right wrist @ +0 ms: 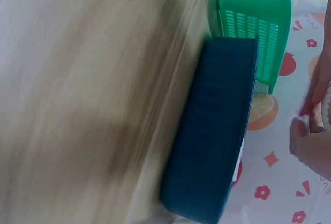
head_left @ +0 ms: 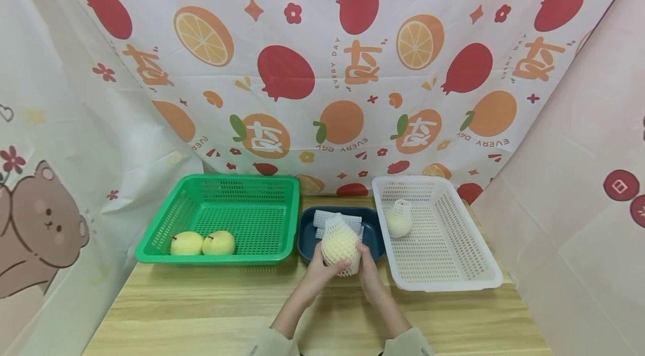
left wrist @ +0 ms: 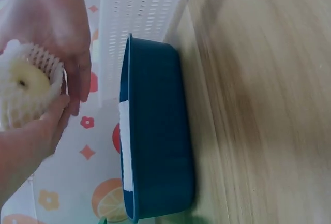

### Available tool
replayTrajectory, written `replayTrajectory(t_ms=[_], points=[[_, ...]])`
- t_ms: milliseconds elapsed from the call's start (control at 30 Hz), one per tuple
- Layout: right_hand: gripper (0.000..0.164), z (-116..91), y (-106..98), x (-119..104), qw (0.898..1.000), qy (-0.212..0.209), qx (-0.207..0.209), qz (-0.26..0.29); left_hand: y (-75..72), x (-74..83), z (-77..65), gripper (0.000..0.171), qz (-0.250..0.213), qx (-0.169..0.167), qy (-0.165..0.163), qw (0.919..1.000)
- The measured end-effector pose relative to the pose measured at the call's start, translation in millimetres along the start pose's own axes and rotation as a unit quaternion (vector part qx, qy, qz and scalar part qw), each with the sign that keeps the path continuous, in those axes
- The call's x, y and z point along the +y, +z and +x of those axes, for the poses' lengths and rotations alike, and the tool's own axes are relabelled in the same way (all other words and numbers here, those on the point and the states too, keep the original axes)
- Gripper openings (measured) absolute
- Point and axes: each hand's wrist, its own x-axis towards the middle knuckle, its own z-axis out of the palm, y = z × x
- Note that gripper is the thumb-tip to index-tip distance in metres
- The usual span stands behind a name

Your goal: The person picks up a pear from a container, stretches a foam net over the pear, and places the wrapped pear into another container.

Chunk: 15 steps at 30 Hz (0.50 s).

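Both hands hold a pale yellow pear (head_left: 340,244) in a white foam net sleeve, raised over the front of a dark blue tray (head_left: 374,237). My left hand (head_left: 318,272) grips its left and front side, the thumb across the net. At its right side the fingers of my right hand (head_left: 369,271) curl round the sleeve. The left wrist view shows the bare end of the pear (left wrist: 36,79) in the open mouth of the net. Flat white foam net sleeves (head_left: 351,219) lie in the tray behind it.
A green basket (head_left: 151,247) on the left holds two bare pears (head_left: 202,243). In the white basket (head_left: 484,249) on the right sits one netted pear (head_left: 399,221). All stand on a wooden table (head_left: 211,311), before a fruit-printed curtain (head_left: 322,26).
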Motion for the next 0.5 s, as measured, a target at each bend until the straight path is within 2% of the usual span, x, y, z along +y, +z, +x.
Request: replayTrajectory(t_ms=[167,267,367,500], points=[[0.049,1.5,1.2,-4.0,0.994,-0.058,0.054,-0.078,2.9,-5.8,3.1,0.088,0.008,0.098,0.028,0.9948],[0.050,0.1,1.7,-6.8,0.992,-0.073,0.040,-0.093,4.2,-11.1,5.9,0.093,0.033,0.128,0.053,0.9898],[0.060,-3.0,2.2,-9.6,0.994,-0.057,0.006,-0.097,5.0,-15.0,6.7,0.096,0.074,0.128,0.077,0.9860],[0.072,-9.0,5.2,-20.1,0.993,-0.046,-0.015,-0.109,5.0,-17.1,4.2,0.097,0.105,0.092,0.093,0.9858]])
